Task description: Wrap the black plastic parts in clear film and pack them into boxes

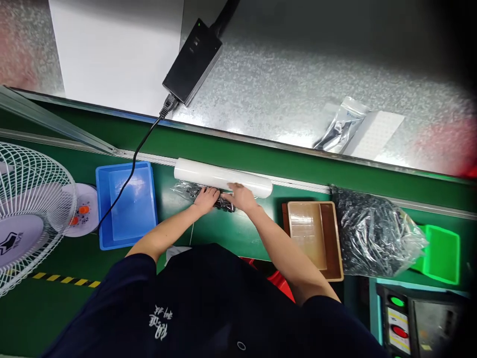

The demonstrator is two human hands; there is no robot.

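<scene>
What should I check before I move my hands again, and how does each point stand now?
1. Left hand on the clear plastic bag of black parts: ok.
2. Right hand at the same bag: ok.
3. Right hand off the white roll: cannot tell; they overlap in view.
4. Black power cord away from the blue bin: not ok; it runs across it in view.
5. Bag sealed: cannot tell.

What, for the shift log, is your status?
Left hand on clear plastic bag of black parts; right hand at its right end. White roll behind. Black power cord crosses blue bin, away from hands.
</scene>
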